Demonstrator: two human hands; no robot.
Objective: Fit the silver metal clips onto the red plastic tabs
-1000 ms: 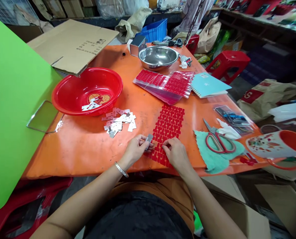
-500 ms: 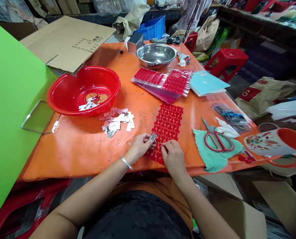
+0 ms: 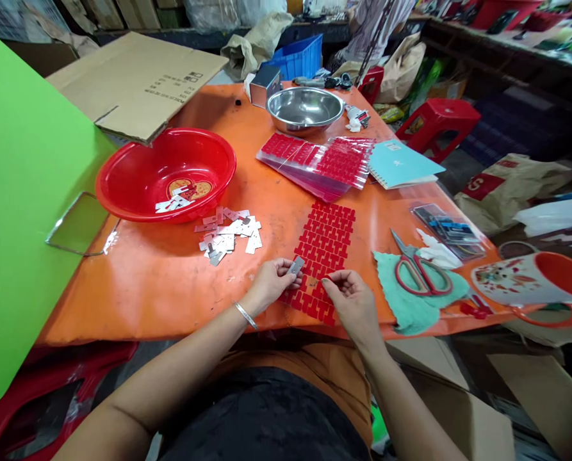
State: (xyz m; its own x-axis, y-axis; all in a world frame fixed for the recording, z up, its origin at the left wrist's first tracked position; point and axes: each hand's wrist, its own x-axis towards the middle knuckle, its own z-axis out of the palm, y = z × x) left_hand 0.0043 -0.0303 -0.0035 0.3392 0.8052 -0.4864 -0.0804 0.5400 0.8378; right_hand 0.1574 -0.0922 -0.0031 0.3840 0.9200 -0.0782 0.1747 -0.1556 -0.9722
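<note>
My left hand [image 3: 272, 288] pinches a small grey metal strip [image 3: 296, 266] between thumb and fingertips, just above the lower left of a red die-cut sheet of T-shaped pieces [image 3: 325, 246]. My right hand [image 3: 350, 304] sits over the sheet's lower right part, with thumb and forefinger pinched together. Whether anything tiny lies between them is hidden. A loose heap of similar metal strips [image 3: 228, 235] lies left of the sheet on the orange table [image 3: 122, 294]. A red plastic basin [image 3: 165, 136] holding a few strips stands beyond the heap.
Further up the table are a steel bowl [image 3: 305, 109], plastic sleeves of red sheets [image 3: 317, 163] and a blue notebook [image 3: 403, 165]. Red-handled scissors [image 3: 419, 275] rest on a green cloth [image 3: 403, 298] to the right, near a mug [image 3: 530, 278]. A green board [image 3: 26, 192] stands at left.
My right hand has lifted off the red sheet and moved slightly right, its fingers pinched. My left hand keeps the metal strip in nearly the same place.
</note>
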